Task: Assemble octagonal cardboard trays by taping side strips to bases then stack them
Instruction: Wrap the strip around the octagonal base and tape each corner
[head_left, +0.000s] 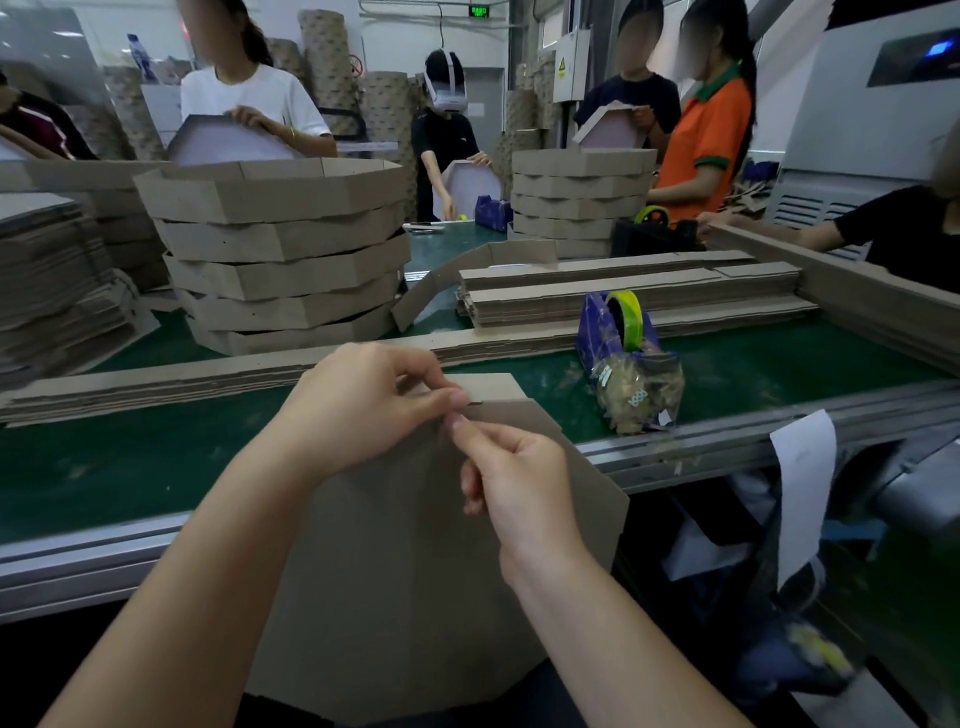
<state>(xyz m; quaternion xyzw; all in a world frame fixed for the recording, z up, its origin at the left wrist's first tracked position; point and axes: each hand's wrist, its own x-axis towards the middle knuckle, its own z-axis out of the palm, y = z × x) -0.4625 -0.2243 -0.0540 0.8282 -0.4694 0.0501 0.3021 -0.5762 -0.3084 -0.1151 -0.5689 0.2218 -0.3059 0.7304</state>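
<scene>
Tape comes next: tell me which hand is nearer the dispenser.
Right. The right hand pinches the base's top edge, left of the dispenser; the left hand pinches there too, but sits farther left.

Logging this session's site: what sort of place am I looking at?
Most likely a packaging factory's hand-assembly line: a green conveyor belt, stacks of octagonal cardboard trays, and a tape dispenser beside piled side strips.

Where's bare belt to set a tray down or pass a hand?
Bare green belt left of the left hand, between the long strip pile and the near rail. Smaller patch right of the tape dispenser. Crowded behind: tray stack, strip stacks. Base fills the near edge.
</scene>
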